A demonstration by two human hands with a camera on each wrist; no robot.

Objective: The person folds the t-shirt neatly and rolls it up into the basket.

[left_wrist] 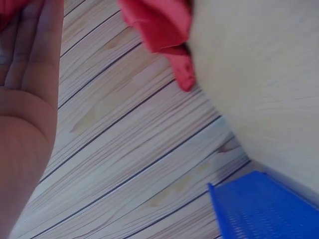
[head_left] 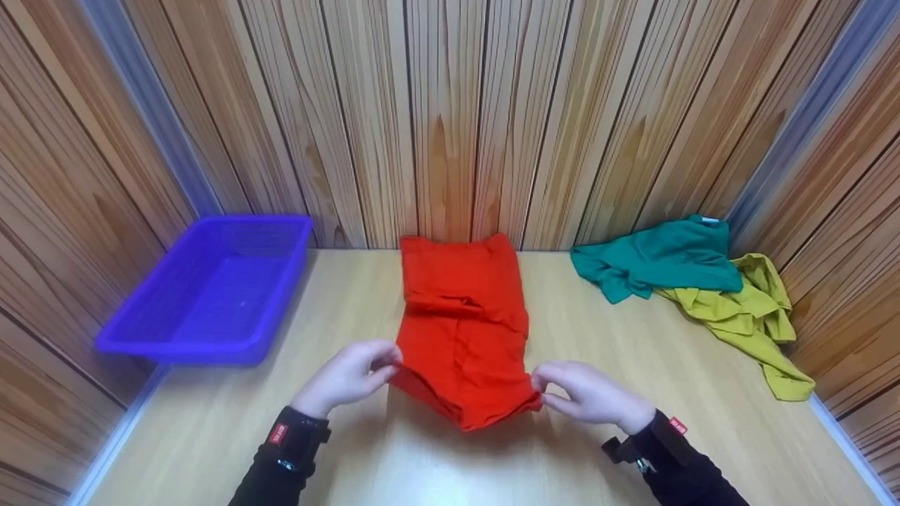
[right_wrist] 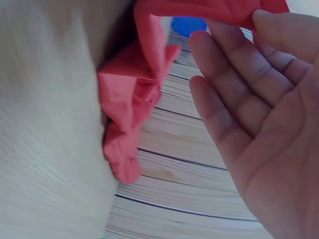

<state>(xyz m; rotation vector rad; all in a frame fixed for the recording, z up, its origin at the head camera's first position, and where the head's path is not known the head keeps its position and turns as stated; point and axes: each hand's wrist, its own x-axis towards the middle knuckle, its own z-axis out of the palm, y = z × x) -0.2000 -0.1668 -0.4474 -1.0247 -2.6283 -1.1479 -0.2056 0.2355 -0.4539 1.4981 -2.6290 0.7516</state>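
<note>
A red cloth garment (head_left: 464, 330) lies lengthwise on the table, its far part folded over with a crease across the middle. Its near edge is lifted off the table and sags in the centre. My left hand (head_left: 355, 376) pinches the near left corner between thumb and fingers. At the near right corner, my right hand (head_left: 590, 393) pinches the fabric. In the right wrist view the thumb of the right hand (right_wrist: 269, 94) presses the red cloth (right_wrist: 209, 10) against a finger, the other fingers extended. The left wrist view shows the left palm (left_wrist: 25, 119) with red fabric at its fingertips.
A purple-blue plastic basket (head_left: 176, 348) stands at the left. On the right, a green garment (head_left: 661, 256) overlaps a yellow-green one (head_left: 763, 323), both crumpled. Wood-patterned walls (head_left: 450, 119) enclose the light wooden table (head_left: 351, 295) at the back and sides.
</note>
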